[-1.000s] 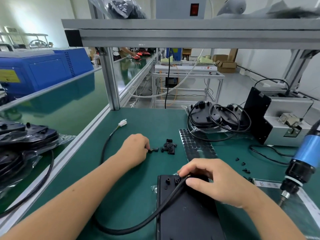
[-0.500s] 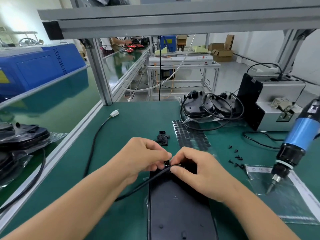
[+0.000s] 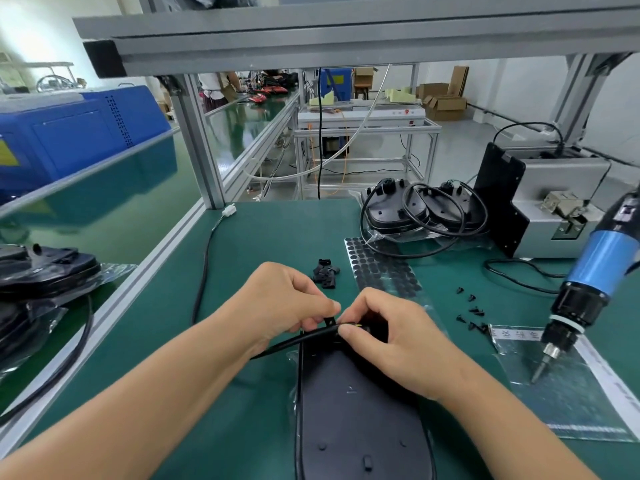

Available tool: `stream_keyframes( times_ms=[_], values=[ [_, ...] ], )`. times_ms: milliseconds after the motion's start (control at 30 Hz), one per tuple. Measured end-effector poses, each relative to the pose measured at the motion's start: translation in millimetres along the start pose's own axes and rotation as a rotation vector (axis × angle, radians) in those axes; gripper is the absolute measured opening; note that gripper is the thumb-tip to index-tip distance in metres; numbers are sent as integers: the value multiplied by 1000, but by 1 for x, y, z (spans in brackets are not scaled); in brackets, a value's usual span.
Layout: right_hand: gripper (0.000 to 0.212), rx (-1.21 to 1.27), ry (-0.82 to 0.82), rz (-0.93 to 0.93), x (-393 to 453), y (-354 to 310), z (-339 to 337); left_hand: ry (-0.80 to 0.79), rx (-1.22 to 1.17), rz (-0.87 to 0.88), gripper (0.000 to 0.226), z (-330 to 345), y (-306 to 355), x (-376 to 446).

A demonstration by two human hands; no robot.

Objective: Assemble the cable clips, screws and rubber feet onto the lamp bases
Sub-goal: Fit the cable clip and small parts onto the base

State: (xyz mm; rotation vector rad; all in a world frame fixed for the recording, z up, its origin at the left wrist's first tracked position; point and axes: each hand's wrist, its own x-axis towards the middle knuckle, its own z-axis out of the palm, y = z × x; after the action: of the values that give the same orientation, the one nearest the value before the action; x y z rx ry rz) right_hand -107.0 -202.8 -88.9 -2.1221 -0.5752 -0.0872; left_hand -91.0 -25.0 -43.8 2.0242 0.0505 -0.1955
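Both your hands now meet at the far end of the lamp base [image 3: 349, 403], where a second ago they were apart.

Your left hand [image 3: 280, 303] has left the pile of cable clips [image 3: 325, 270] and pinches a small black clip [image 3: 330, 321] against the cable [image 3: 298, 339]. Your right hand [image 3: 391, 337] still pinches the cable at the base's far edge, fingers curled round it. The base lies flat on the green mat [image 3: 242, 258] in front of you. Screws [image 3: 471, 311] and the rubber feet sheet [image 3: 377, 265] lie untouched to the right, near the hanging screwdriver [image 3: 585, 289].
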Motion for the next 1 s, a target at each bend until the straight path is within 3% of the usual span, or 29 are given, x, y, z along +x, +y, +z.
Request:
stream_keyframes(
  times_ms=[533,833,1000],
  values=[
    [9,-2,20,-16,0,0,1,-35,82,21,24,-4,0,-4],
    [9,-25,64,-20,0,2,5,-300,123,110,6,-19,-6,-6],
    [12,9,117,17,1,2,8,-191,10,85,4,-8,-15,-2]
  ],
)
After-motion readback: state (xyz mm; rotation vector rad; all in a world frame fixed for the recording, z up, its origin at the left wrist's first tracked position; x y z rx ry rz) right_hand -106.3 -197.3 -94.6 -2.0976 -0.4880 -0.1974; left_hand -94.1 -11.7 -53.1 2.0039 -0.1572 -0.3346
